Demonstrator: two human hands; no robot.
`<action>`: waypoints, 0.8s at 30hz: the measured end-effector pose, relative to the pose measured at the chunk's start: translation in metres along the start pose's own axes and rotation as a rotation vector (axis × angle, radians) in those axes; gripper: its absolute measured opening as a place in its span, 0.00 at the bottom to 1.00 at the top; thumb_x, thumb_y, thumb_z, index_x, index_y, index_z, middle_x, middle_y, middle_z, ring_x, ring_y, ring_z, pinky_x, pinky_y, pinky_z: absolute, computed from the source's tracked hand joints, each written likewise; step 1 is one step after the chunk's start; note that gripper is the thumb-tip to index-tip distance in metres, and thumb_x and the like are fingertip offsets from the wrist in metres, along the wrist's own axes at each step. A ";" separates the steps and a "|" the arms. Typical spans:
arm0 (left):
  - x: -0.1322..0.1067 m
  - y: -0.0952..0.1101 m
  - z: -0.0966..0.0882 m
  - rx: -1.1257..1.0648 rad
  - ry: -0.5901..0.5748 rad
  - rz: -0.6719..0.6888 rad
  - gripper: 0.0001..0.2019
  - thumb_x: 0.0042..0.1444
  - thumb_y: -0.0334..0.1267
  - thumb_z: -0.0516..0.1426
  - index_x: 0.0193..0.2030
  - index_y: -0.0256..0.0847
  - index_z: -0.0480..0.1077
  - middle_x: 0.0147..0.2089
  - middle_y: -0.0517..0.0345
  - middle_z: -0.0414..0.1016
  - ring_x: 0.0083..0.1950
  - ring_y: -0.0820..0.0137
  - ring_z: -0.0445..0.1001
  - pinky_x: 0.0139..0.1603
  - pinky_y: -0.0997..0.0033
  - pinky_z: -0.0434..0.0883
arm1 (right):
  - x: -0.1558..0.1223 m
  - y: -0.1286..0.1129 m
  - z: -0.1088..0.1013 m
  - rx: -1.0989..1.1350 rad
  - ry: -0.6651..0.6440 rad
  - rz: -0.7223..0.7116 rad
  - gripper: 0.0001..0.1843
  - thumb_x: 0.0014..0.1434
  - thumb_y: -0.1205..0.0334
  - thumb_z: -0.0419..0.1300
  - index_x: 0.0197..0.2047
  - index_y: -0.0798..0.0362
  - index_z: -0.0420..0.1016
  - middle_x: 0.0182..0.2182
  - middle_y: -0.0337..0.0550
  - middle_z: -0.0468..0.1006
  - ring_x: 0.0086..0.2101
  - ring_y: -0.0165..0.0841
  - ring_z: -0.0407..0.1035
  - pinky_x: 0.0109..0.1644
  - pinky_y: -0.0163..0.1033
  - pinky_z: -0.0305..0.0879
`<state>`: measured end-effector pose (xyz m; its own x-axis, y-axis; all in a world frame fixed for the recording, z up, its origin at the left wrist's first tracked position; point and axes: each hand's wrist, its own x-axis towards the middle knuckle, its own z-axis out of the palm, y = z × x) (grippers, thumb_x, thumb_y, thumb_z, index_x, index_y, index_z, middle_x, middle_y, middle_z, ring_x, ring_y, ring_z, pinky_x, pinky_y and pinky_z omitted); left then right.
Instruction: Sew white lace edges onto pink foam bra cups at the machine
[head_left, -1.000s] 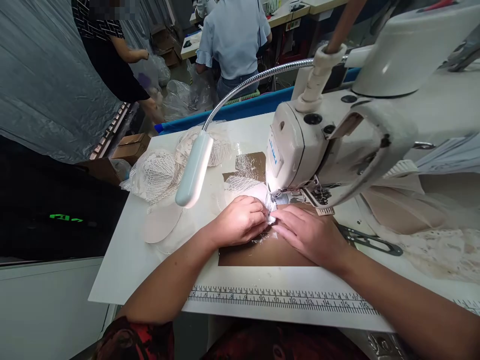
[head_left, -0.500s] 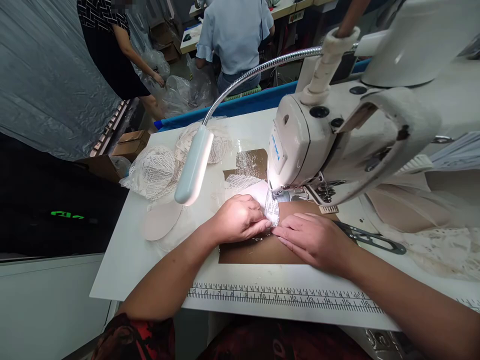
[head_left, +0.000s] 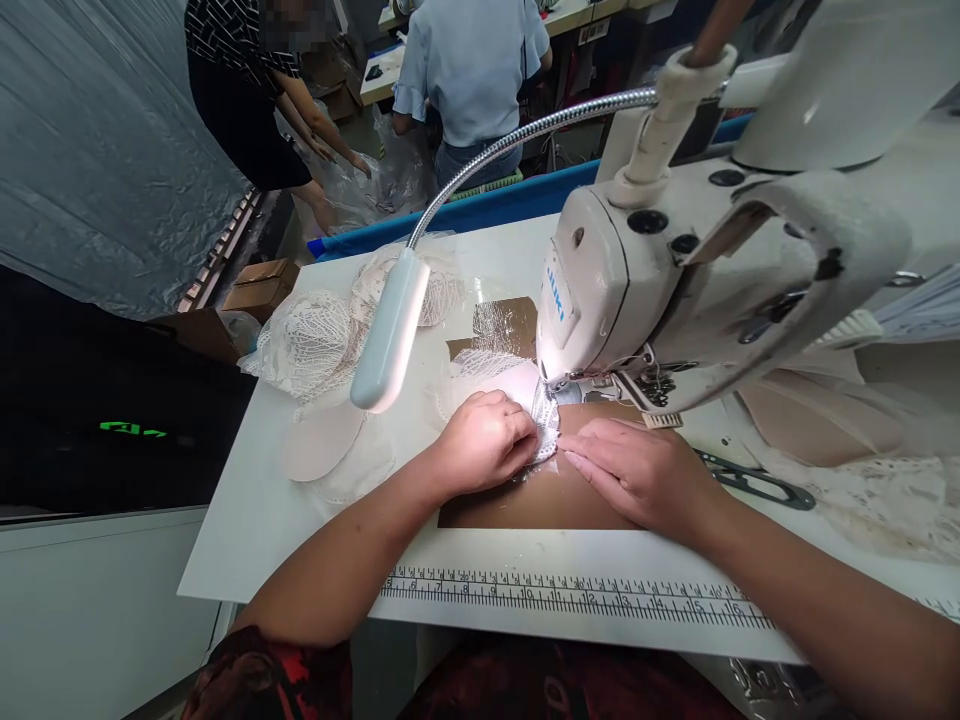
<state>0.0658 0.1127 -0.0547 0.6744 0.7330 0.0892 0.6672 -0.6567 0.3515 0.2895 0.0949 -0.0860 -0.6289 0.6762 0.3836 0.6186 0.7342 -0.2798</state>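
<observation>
White lace fabric (head_left: pixel 547 432) lies under the needle end of a white sewing machine (head_left: pixel 589 285), over a brown sheet on the table. My left hand (head_left: pixel 489 442) is closed, its curled fingers gripping the left side of the lace beside a pale rounded piece. From the right, my right hand (head_left: pixel 637 468) pinches the lace's near right edge with its fingertips close together. The fabric beneath my left fingers is hidden.
A lamp (head_left: pixel 390 335) on a bent metal neck hangs over the table. Lace cups (head_left: pixel 304 335) and a beige pad (head_left: pixel 322 440) lie left. Dark scissors (head_left: pixel 757 482) and more lace lie right. A printed ruler (head_left: pixel 562 592) runs along the front. Two people are beyond.
My left fingers have curled in more tightly, and my right hand has shifted slightly right. More of the lace shows between them. The standing person in the background has bent toward the plastic bags.
</observation>
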 end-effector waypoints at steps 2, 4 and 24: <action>0.000 0.001 -0.001 -0.037 -0.007 -0.007 0.11 0.61 0.41 0.52 0.35 0.38 0.72 0.33 0.55 0.76 0.37 0.67 0.70 0.44 0.66 0.66 | 0.000 0.000 0.000 -0.003 -0.003 0.001 0.16 0.65 0.61 0.48 0.40 0.50 0.78 0.28 0.42 0.76 0.29 0.30 0.67 0.32 0.36 0.60; 0.000 0.001 -0.001 -0.052 -0.014 -0.018 0.11 0.62 0.42 0.52 0.36 0.38 0.72 0.33 0.55 0.76 0.38 0.67 0.71 0.44 0.66 0.66 | 0.001 -0.001 0.000 -0.005 -0.002 -0.004 0.16 0.65 0.62 0.48 0.40 0.50 0.78 0.29 0.42 0.76 0.29 0.30 0.68 0.32 0.36 0.60; -0.001 0.000 0.006 0.068 0.049 0.038 0.16 0.65 0.44 0.48 0.39 0.43 0.76 0.31 0.56 0.73 0.36 0.69 0.70 0.36 0.67 0.61 | 0.004 0.000 -0.004 -0.011 0.001 -0.006 0.15 0.64 0.62 0.49 0.38 0.51 0.78 0.29 0.42 0.76 0.31 0.32 0.69 0.33 0.36 0.61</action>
<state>0.0670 0.1113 -0.0602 0.6842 0.7143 0.1471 0.6629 -0.6932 0.2827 0.2887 0.0969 -0.0815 -0.6321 0.6719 0.3861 0.6203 0.7373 -0.2675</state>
